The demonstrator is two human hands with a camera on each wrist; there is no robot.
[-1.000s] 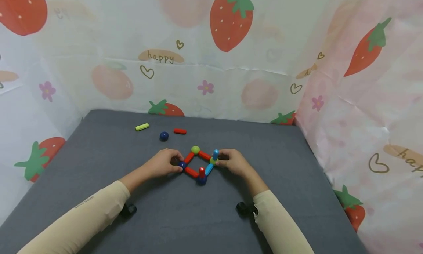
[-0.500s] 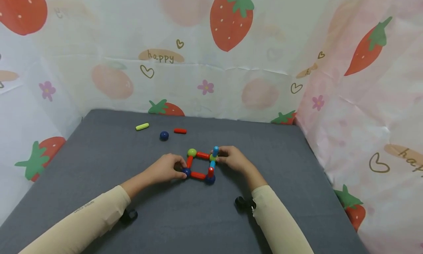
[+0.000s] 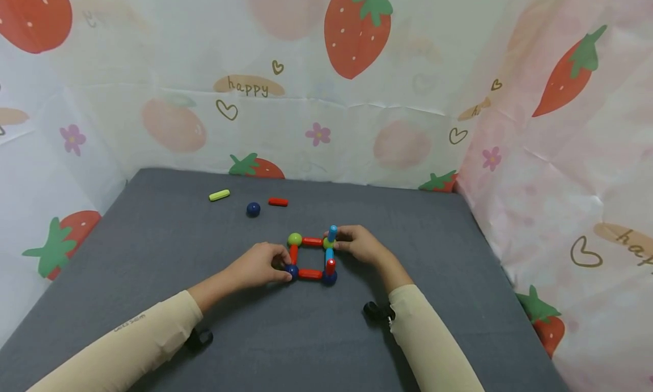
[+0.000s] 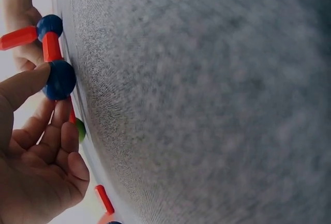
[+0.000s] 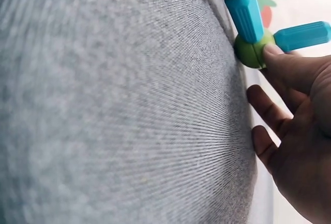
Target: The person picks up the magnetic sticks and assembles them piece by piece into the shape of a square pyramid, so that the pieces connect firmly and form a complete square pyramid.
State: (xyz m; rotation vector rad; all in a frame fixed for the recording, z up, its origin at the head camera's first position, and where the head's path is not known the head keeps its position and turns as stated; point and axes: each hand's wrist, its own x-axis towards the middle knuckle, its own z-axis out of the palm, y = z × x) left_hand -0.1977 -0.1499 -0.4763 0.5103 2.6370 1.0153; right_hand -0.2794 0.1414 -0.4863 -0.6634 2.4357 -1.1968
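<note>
A square frame of rods and balls lies on the grey cloth. Its sides are red rods and one blue rod; green and dark blue balls form the corners. My left hand pinches the near-left dark blue ball between thumb and fingers. At the far-right corner my right hand pinches the green ball, from which an upright blue rod rises. An upright red rod stands on the near-right dark blue ball. The far-left green ball is untouched.
Behind the frame lie a loose yellow-green rod, a loose dark blue ball and a loose red rod. A strawberry-print curtain borders the back and sides of the grey tabletop.
The frame has turned from a diamond to a squared position. My left hand has moved toward me and slightly right with its ball; my right hand has shifted only slightly.
</note>
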